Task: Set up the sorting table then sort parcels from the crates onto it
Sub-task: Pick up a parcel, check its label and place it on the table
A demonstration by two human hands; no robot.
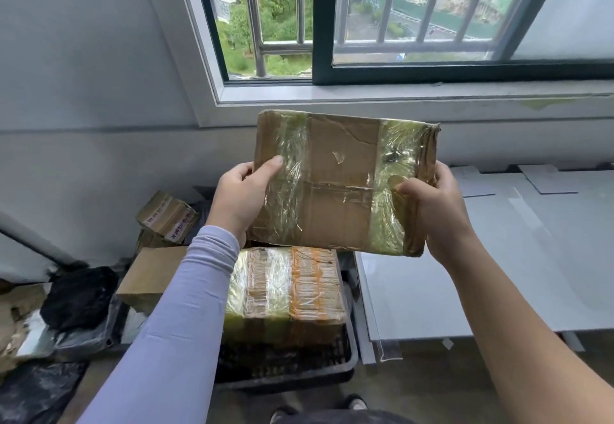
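Note:
A flat brown cardboard parcel wrapped in clear tape is held up in front of me, below the window. My left hand grips its left edge, thumb on the front face. My right hand grips its right edge the same way. Beneath it a taped parcel with orange bands lies in a black plastic crate. The grey sorting table stands to the right of the crate.
More cardboard parcels and a plain brown box are piled left of the crate. Black plastic bags lie on the floor at the left. A barred window and grey wall are ahead. My shoe tips show below.

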